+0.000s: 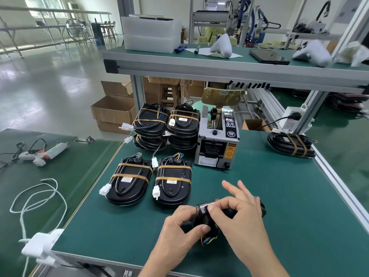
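A: Why both hands on it?
B: Left hand [179,226] steadies the black plastic unit w/ coloured wires [229,213], fingers clamped on its near-left end. Right hand [241,214] pinches its top, prob. pressing tape; two fingers splayed free. Unit's low over the green bench [279,196], front centre.
A: Pointing?
B: Long axis approx left-right, wire end nearest me. Beyond: banded black units [129,182], grey tape dispenser [217,148], in reach.

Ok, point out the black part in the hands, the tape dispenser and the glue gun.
black part [229,213], head view, on its dark body.
tape dispenser [219,137], head view, on its grey top.
glue gun [54,150], head view, on its pale barrel.
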`<action>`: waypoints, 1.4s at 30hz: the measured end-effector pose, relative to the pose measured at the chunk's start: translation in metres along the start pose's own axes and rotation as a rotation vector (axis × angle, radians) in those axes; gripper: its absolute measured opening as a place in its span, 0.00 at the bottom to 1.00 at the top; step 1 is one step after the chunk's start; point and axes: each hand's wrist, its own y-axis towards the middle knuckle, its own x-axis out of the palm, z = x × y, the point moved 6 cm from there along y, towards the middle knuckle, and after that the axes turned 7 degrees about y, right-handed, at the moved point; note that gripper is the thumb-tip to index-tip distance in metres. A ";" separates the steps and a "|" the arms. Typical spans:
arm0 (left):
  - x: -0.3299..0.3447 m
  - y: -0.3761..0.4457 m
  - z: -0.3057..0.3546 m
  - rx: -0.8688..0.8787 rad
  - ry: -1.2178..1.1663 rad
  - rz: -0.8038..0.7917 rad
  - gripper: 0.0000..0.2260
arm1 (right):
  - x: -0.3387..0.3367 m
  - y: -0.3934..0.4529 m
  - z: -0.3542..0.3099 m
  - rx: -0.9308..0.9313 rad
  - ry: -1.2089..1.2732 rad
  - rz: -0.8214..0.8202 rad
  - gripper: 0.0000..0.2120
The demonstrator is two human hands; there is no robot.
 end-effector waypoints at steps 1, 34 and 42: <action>0.000 0.000 0.000 -0.002 -0.004 -0.001 0.19 | 0.000 0.000 0.000 0.000 0.001 0.001 0.07; 0.000 0.001 -0.004 -0.016 0.014 -0.001 0.23 | 0.002 -0.001 0.000 -0.060 -0.132 0.088 0.09; 0.001 0.001 -0.005 -0.017 0.009 -0.001 0.22 | 0.006 0.000 0.002 -0.070 -0.158 0.087 0.10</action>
